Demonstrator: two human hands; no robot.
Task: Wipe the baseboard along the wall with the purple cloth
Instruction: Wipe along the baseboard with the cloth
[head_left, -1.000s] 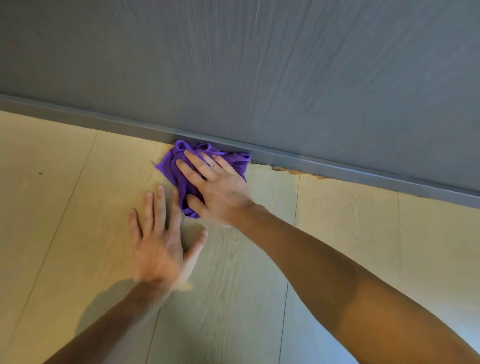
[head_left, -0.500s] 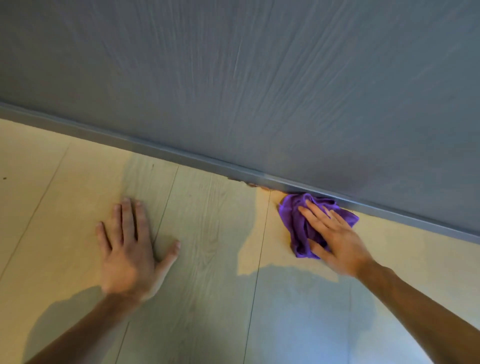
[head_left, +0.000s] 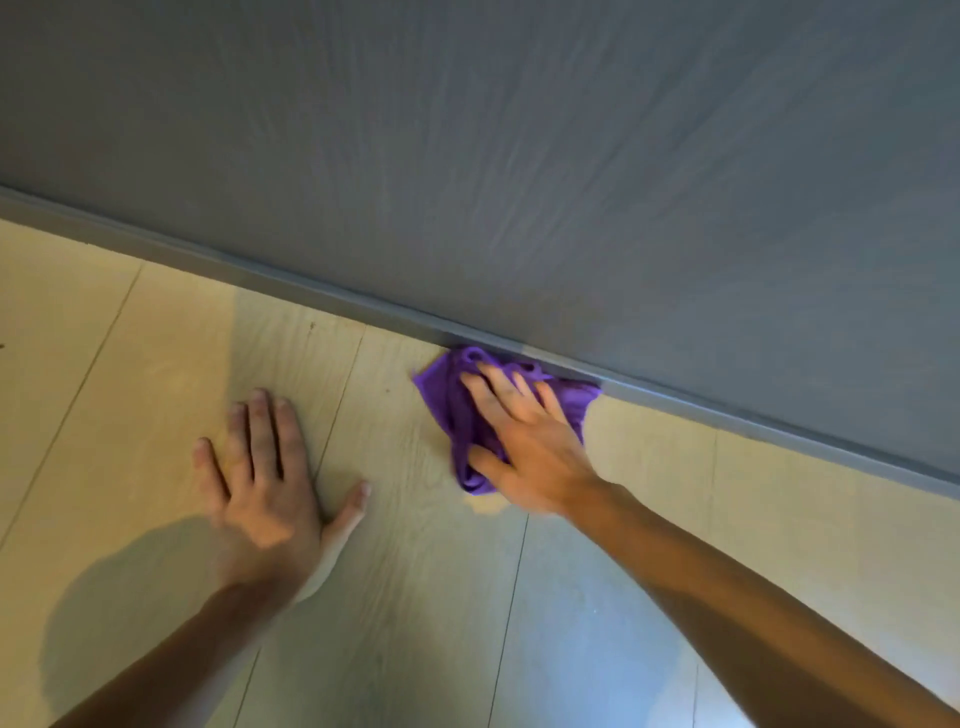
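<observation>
My right hand (head_left: 524, 441) lies flat, fingers spread, pinning the bunched purple cloth (head_left: 457, 410) so its far edge presses into the grey baseboard (head_left: 291, 283) where it meets the floor. My left hand (head_left: 270, 488) is splayed on the wood-look floor (head_left: 130, 374), propping me.

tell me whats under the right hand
The purple cloth lies bunched under the right hand, on the floor, its top edge against the baseboard. The cloth's middle and the floor beneath it are covered.
</observation>
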